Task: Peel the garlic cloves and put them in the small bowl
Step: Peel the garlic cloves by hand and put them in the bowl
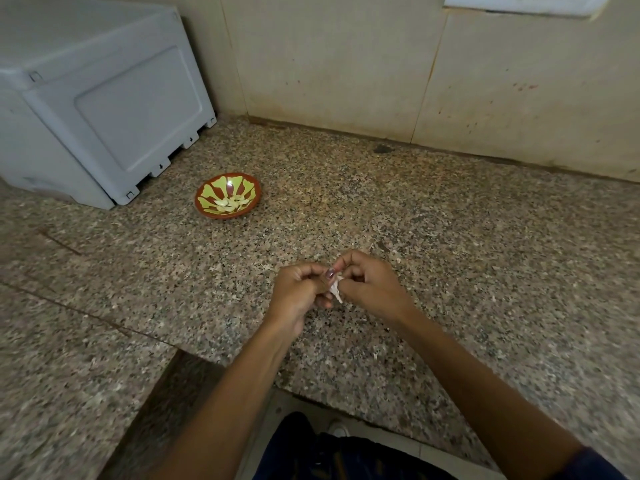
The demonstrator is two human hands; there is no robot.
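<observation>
Both hands meet over the middle of the granite counter. My left hand (299, 292) and my right hand (369, 284) pinch one garlic clove (336, 289) between their fingertips; its pale papery skin sticks out between them. The small bowl (228, 197), red-brown with yellow-green petal shapes, stands on the counter to the far left of my hands. Several pale peeled cloves (230, 202) lie inside it.
A grey-white plastic appliance (104, 105) stands at the back left, close to the bowl. A tiled wall (381, 64) closes the far side. The speckled granite counter (450, 237) has a front edge with a cut-out near my body. Small flakes of skin lie near my right forearm.
</observation>
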